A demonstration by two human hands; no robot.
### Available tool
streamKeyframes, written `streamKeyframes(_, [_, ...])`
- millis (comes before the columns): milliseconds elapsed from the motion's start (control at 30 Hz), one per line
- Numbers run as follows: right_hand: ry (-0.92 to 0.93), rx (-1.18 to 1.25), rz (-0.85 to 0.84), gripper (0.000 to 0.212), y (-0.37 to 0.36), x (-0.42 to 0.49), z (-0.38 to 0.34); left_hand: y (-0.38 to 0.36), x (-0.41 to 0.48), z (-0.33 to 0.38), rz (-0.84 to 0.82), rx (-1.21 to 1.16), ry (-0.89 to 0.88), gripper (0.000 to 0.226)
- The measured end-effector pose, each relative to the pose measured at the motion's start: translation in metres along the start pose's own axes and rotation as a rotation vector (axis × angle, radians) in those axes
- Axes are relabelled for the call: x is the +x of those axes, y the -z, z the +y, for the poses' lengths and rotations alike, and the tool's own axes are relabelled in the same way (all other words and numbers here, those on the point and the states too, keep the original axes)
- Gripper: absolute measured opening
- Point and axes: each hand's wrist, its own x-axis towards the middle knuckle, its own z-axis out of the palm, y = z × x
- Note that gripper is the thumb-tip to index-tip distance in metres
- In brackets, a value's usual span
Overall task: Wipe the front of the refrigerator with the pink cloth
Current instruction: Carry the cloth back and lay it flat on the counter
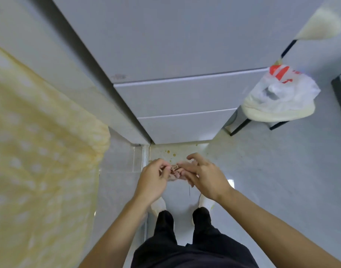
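The white refrigerator (175, 78) rises straight ahead of me, its front split by two drawer seams lower down. Both my hands are together at waist height in front of its base. The pink cloth (178, 172) is bunched small between them, mostly hidden by fingers. My left hand (153, 179) pinches the cloth's left end with curled fingers. My right hand (203, 176) holds its right side, index finger and thumb raised above it. A small smudge (118, 76) shows on the refrigerator's upper door, near its left edge.
A yellow dotted curtain (40, 151) hangs at my left. A stool (278, 111) with a white and red plastic bag (285, 88) on it stands to the right of the refrigerator. Brown stains (170, 152) mark the floor at the refrigerator's foot. My feet stand below my hands.
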Motion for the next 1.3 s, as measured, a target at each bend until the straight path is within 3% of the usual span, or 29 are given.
streamKeyframes(100, [-0.03,0.064,0.1,0.023,0.017,-0.011,0.002,0.006,-0.001,0.017,0.021,-0.084,0.022,0.012])
streamKeyframes(267, [-0.188,0.395,0.201,0.012,0.055,-0.037,-0.007,0.006,-0.004,0.048,0.026,-0.274,0.077,0.013])
streamKeyframes(467, [-0.245,0.572,0.316,0.017,0.076,-0.06,0.022,-0.014,-0.004,0.081,0.128,-0.391,0.132,0.015])
streamKeyframes(633, [-0.477,0.704,0.501,0.007,0.088,-0.083,0.061,-0.026,0.002,0.095,0.129,-0.443,0.136,0.018])
streamKeyframes(800, [-0.683,0.845,0.705,0.009,0.103,-0.102,0.089,-0.028,0.049,0.121,-0.017,-0.457,0.09,0.017])
streamKeyframes(1067, [-0.959,0.869,1.023,0.014,0.119,-0.121,0.078,-0.042,0.118,0.19,-0.419,-0.31,-0.103,0.018])
streamKeyframes(1300, [-1.049,1.002,1.398,0.01,0.117,-0.135,0.063,-0.086,0.135,0.249,-0.68,-0.198,-0.206,0.02])
